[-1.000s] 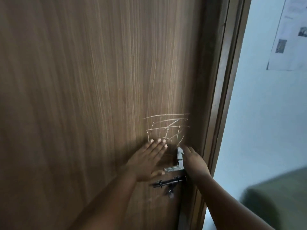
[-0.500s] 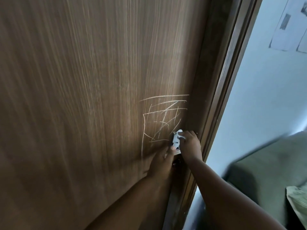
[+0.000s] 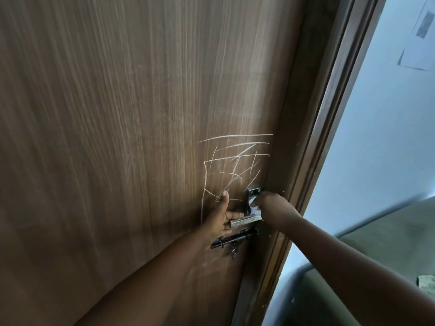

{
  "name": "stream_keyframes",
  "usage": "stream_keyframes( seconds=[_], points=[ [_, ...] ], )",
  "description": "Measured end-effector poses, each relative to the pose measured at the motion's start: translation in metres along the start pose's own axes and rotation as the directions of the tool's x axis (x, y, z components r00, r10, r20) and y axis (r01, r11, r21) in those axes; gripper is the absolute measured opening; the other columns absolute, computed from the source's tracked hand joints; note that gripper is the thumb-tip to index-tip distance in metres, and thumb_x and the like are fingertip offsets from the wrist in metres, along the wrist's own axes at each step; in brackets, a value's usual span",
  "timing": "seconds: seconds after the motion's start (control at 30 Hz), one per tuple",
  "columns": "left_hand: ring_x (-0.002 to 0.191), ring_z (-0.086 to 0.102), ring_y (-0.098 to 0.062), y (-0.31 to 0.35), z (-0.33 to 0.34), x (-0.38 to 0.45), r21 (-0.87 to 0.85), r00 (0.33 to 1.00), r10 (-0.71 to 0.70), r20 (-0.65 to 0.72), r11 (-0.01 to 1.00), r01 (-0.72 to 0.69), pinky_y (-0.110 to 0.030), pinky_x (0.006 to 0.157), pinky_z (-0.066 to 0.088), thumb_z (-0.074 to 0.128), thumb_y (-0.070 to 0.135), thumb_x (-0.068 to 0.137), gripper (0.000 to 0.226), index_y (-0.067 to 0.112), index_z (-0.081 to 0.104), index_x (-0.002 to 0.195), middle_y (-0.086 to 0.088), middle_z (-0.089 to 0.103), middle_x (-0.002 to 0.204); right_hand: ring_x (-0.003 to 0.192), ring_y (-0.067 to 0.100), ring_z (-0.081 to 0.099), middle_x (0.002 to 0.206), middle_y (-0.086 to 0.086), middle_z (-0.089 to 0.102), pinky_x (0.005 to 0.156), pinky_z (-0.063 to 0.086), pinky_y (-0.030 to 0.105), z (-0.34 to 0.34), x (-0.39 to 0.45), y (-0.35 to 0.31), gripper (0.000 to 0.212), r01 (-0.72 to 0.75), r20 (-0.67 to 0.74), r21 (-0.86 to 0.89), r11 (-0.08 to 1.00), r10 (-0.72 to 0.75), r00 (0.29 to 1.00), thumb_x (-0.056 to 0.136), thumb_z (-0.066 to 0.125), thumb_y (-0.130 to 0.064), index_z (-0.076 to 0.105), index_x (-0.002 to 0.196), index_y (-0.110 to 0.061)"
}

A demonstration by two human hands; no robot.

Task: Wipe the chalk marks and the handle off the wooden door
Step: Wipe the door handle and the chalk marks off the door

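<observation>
Both hands at lever handle (image 3: 244, 220). Left hand (image 3: 217, 220) grasps its lever; right hand (image 3: 274, 209) pinches white wipe (image 3: 255, 208) against the plate. Chalk marks (image 3: 233, 165) intact.

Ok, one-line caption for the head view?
Right hand wipes the door handle with a white cloth; left hand steadies it, chalk marks remaining.

One door, two hands, one handle, one bolt, one cloth, one patch of chalk marks.

There is one wooden door (image 3: 117, 137) in one door frame (image 3: 329, 114). Two hands show: the left hand (image 3: 220, 218) and the right hand (image 3: 274, 209), each on one bare forearm. The door carries one metal handle (image 3: 244, 220), with two screws visible at the top of its plate, and one black sliding bolt (image 3: 235, 238). One small white cloth (image 3: 254, 207) is visible. One cluster of chalk marks (image 3: 235, 165) shows; its crossing lines are too tangled to count. One paper sheet (image 3: 421, 43) hangs on the wall.
</observation>
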State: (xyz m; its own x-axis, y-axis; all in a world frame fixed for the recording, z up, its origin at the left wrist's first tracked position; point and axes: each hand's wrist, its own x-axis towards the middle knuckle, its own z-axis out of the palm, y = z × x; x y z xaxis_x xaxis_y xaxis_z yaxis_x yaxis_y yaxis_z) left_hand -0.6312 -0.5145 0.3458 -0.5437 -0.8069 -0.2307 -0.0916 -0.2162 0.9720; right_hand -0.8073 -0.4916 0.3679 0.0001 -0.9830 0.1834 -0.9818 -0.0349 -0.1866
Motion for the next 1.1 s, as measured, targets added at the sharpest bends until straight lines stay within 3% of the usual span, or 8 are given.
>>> stream_keyframes(
  seconds=[0.1,0.17,0.33,0.43,0.53,0.63,0.83,1.1],
  points=[
    [0.136,0.038,-0.032,-0.001,0.001,0.0,0.026,1.0,0.001,-0.005,1.0,-0.001,-0.043,0.112,0.03,0.002,0.068,0.089,0.083,0.016,0.017,0.152,-0.011,0.052,0.14,0.098,0.02,0.063,0.114,0.006,0.062,0.08,0.05,0.024,-0.01,-0.003,0.007,0.035,0.063,-0.26,0.113,0.992,-0.032,0.965,0.083,0.053,0.006,0.068,0.11,-0.012],
    [0.133,0.042,-0.028,-0.002,0.002,0.003,0.06,1.0,-0.018,-0.02,0.998,0.02,-0.039,0.112,0.032,0.003,0.073,0.081,0.094,0.013,0.035,0.146,-0.008,0.052,0.141,0.095,0.022,0.063,0.111,0.007,0.063,0.077,0.048,0.022,-0.006,-0.007,0.004,0.03,0.124,-0.367,0.166,0.978,-0.055,0.929,0.086,0.055,0.003,0.068,0.11,-0.01],
    [0.138,0.034,-0.029,-0.007,0.006,0.011,0.085,0.995,-0.044,-0.088,0.995,0.051,-0.031,0.101,0.034,0.003,0.067,0.088,0.087,0.011,0.028,0.149,-0.006,0.051,0.141,0.107,0.02,0.06,0.118,0.006,0.062,0.088,0.047,0.026,0.025,0.001,0.011,0.028,0.3,-0.203,0.011,0.954,-0.291,0.935,0.091,0.055,-0.015,0.062,0.118,-0.019],
    [0.137,0.036,-0.024,-0.009,0.006,0.017,0.103,0.992,-0.046,-0.117,0.993,0.058,-0.03,0.101,0.031,0.004,0.071,0.081,0.096,0.008,0.028,0.149,-0.004,0.056,0.134,0.117,0.015,0.052,0.126,0.0,0.056,0.094,0.042,0.024,0.029,-0.001,0.009,0.03,0.273,-0.095,0.02,0.962,-0.27,0.958,0.095,0.047,-0.019,0.057,0.122,-0.022],
    [0.138,0.035,-0.022,-0.01,0.004,0.019,0.149,0.995,-0.015,-0.099,0.988,0.03,-0.034,0.107,0.028,0.005,0.073,0.073,0.103,0.009,0.031,0.148,0.0,0.057,0.134,0.104,0.022,0.061,0.111,0.004,0.062,0.082,0.045,0.023,0.003,-0.003,0.002,0.028,0.199,-0.13,0.095,0.975,-0.186,0.974,0.087,0.049,-0.001,0.065,0.105,-0.015],
    [0.135,0.04,-0.021,-0.01,0.003,0.018,0.196,0.995,-0.01,-0.095,0.98,0.028,-0.034,0.107,0.029,0.005,0.074,0.069,0.105,0.008,0.041,0.143,-0.002,0.056,0.136,0.1,0.028,0.061,0.11,0.016,0.063,0.079,0.047,0.022,-0.018,-0.003,0.008,0.027,0.192,-0.136,0.144,0.971,-0.173,0.976,0.088,0.047,0.006,0.063,0.11,0.001],
    [0.133,0.043,-0.019,-0.013,0.004,0.018,0.226,0.99,-0.013,-0.144,0.973,0.046,-0.029,0.097,0.031,0.004,0.076,0.068,0.108,0.008,0.03,0.148,0.004,0.061,0.127,0.104,0.021,0.059,0.115,0.002,0.058,0.088,0.049,0.032,0.008,0.0,0.015,0.021,0.209,0.091,0.0,0.978,-0.209,0.974,0.093,0.049,-0.017,0.059,0.112,-0.017],
    [0.132,0.044,-0.023,-0.013,0.008,0.009,0.099,0.992,0.004,-0.129,0.995,0.009,-0.035,0.111,0.028,-0.006,0.062,0.089,0.092,0.01,0.062,0.122,-0.014,0.056,0.135,0.108,0.018,0.055,0.12,0.002,0.056,0.086,0.05,0.029,0.008,-0.016,0.026,0.027,0.223,0.131,0.013,0.975,-0.223,0.966,0.09,0.054,-0.019,0.06,0.117,-0.019]
  ],
)
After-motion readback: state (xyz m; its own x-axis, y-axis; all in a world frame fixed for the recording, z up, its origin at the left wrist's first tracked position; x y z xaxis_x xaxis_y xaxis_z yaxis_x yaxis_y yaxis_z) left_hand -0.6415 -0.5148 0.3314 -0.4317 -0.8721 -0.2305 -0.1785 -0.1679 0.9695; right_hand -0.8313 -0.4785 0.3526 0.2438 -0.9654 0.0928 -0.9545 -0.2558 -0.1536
